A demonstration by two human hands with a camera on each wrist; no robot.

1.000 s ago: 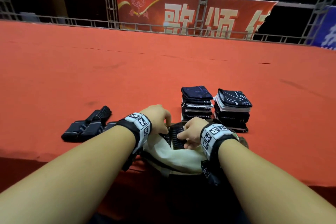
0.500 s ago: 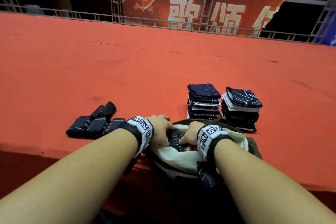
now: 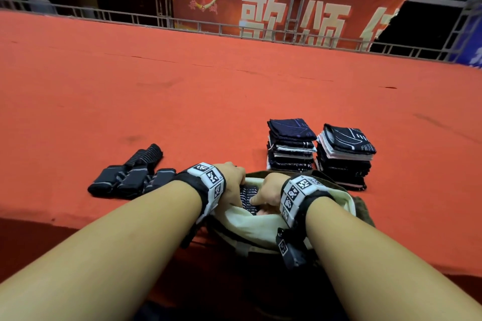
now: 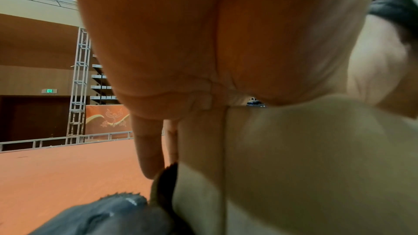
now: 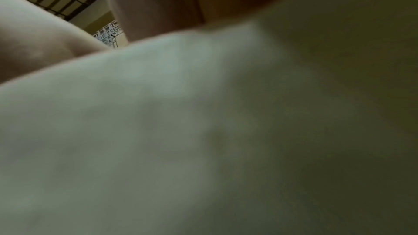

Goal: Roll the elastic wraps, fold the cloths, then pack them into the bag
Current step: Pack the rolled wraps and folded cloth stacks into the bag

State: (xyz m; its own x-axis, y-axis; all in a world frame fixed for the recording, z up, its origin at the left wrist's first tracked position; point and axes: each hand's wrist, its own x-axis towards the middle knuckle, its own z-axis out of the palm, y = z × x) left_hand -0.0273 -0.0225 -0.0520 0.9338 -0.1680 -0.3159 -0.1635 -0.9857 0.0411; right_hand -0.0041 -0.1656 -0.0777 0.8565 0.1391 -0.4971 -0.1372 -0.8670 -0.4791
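Observation:
A bag (image 3: 361, 210), olive outside with a cream lining (image 3: 250, 225), sits open at the table's near edge. Both hands reach into its mouth with a stack of dark patterned folded cloths (image 3: 247, 197) between them. My left hand (image 3: 233, 182) grips the stack's left side and my right hand (image 3: 268, 190) its right side, thumb on top. The fingertips are hidden inside the bag. In the left wrist view the lining (image 4: 294, 167) lies against my palm. The right wrist view shows little but blurred lining (image 5: 203, 131).
Two stacks of folded dark cloths (image 3: 290, 146) (image 3: 344, 156) stand just behind the bag. Several rolled black elastic wraps (image 3: 130, 174) lie to its left, one close to my left wrist (image 4: 101, 217). The orange table (image 3: 208, 91) stretches far back to a metal railing.
Both hands have sunk lower into the bag with the cloth stack. The bag's rim now stands up around them.

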